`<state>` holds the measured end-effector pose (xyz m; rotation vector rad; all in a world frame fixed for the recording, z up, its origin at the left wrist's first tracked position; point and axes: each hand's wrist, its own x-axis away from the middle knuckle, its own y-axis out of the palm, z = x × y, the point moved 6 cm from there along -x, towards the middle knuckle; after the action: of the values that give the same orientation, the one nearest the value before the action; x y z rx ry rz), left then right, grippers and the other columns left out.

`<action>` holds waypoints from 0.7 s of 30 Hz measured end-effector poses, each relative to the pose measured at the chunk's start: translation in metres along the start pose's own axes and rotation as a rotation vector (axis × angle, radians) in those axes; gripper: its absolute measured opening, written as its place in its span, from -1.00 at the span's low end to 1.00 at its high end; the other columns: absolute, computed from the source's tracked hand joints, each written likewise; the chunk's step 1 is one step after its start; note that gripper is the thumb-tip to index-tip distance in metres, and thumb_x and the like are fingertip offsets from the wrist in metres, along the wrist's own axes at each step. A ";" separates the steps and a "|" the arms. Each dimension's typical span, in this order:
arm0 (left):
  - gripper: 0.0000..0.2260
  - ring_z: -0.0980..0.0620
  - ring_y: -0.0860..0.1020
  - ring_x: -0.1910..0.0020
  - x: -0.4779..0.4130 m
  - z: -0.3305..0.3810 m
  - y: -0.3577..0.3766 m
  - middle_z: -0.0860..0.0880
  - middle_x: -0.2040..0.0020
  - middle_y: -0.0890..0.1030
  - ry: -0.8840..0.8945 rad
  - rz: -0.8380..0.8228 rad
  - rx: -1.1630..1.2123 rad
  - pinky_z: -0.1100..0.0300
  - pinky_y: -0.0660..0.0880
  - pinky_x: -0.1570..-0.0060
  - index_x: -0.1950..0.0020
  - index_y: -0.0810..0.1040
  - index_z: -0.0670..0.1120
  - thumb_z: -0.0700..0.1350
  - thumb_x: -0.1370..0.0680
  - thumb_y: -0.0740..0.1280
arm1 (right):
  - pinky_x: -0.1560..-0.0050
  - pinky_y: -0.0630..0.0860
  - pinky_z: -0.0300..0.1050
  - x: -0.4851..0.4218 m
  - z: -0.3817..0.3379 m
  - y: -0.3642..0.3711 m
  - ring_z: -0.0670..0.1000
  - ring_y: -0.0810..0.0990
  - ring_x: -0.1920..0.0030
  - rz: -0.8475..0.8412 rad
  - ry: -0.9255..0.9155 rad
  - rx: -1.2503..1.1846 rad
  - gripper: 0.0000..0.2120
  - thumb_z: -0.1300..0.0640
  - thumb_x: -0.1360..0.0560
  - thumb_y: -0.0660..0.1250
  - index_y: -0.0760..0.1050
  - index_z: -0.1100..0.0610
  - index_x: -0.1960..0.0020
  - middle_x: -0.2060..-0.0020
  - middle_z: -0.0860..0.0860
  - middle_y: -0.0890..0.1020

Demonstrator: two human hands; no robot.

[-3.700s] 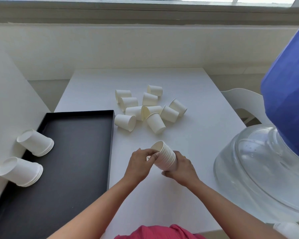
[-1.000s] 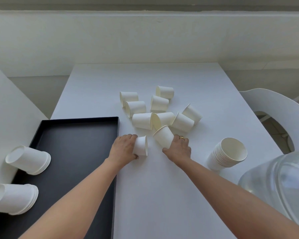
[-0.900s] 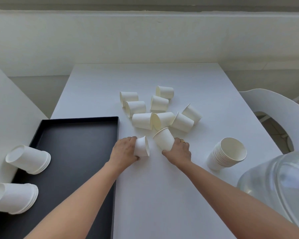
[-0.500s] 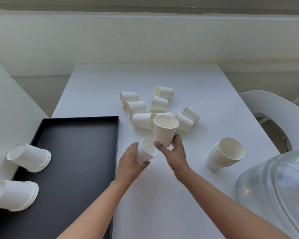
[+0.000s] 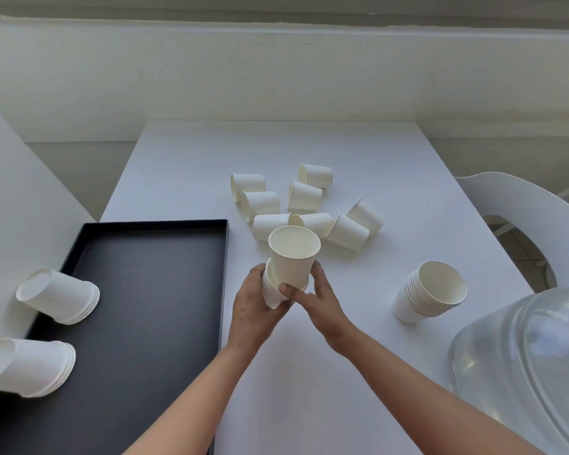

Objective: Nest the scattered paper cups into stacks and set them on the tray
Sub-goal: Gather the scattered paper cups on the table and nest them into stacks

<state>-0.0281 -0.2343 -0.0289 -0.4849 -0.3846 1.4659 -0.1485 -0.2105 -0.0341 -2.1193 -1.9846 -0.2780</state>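
While two stacks (image 5: 58,295) lie on the tray (image 5: 151,290) at left, our left hand (image 5: 253,310) and right hand (image 5: 316,298), each closed on a cup (image 5: 293,257), nest them; eight loose cups (image 5: 304,195) remain at centre.

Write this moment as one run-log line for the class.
left hand: holds lower cup | right hand: seats upper cup into it | loose cups: on table | tray: two stacks

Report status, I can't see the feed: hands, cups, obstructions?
Left hand holds lower white paper cup; right hand nesting upper cup into it. Nothing blocking.

Head camera looks forward and down (close) over the table (image 5: 358,356).
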 end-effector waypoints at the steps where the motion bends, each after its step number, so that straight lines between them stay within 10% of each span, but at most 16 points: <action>1: -0.45 0.05 0.48 0.03 0.000 0.000 0.000 -0.02 -0.10 0.56 0.002 0.002 0.005 0.21 0.44 0.11 -0.26 0.40 -0.11 -0.09 -0.34 0.52 | -0.24 0.33 -0.20 0.001 -0.001 0.000 -0.10 0.28 -0.40 -0.019 -0.010 -0.008 -0.20 -0.22 -0.19 0.41 0.22 -0.19 -0.38 -0.38 -0.17 0.34; 10: -0.48 0.04 0.49 0.03 0.000 -0.001 -0.001 0.05 -0.05 0.53 0.017 0.009 0.039 0.21 0.44 0.10 -0.24 0.41 -0.12 -0.11 -0.34 0.51 | -0.42 0.26 0.17 0.002 -0.009 0.001 -0.15 0.29 -0.40 -0.068 -0.088 0.023 -0.18 -0.17 -0.19 0.47 0.17 -0.23 -0.37 -0.35 -0.26 0.35; 16: -0.49 0.01 0.50 -0.01 -0.002 -0.005 -0.002 0.01 -0.09 0.55 0.032 0.025 -0.018 0.19 0.46 0.06 -0.23 0.41 -0.12 -0.14 -0.34 0.51 | -0.37 0.29 -0.04 0.004 -0.030 -0.005 -0.41 0.25 -0.33 0.077 -0.242 0.050 -0.19 -0.20 -0.15 0.44 0.10 -0.40 -0.30 -0.31 -0.46 0.25; 21: -0.47 -0.02 0.51 -0.03 -0.002 -0.006 -0.002 -0.01 -0.11 0.55 0.018 0.032 -0.023 0.17 0.47 0.04 -0.24 0.41 -0.12 -0.16 -0.33 0.51 | -0.27 0.40 -0.07 0.001 -0.039 -0.007 -0.24 0.32 -0.35 0.163 -0.369 0.118 -0.44 -0.19 -0.25 0.39 0.29 -0.43 -0.19 -0.27 -0.42 0.35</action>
<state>-0.0234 -0.2369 -0.0330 -0.5241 -0.3818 1.4883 -0.1547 -0.2206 0.0039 -2.3707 -1.9316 0.2717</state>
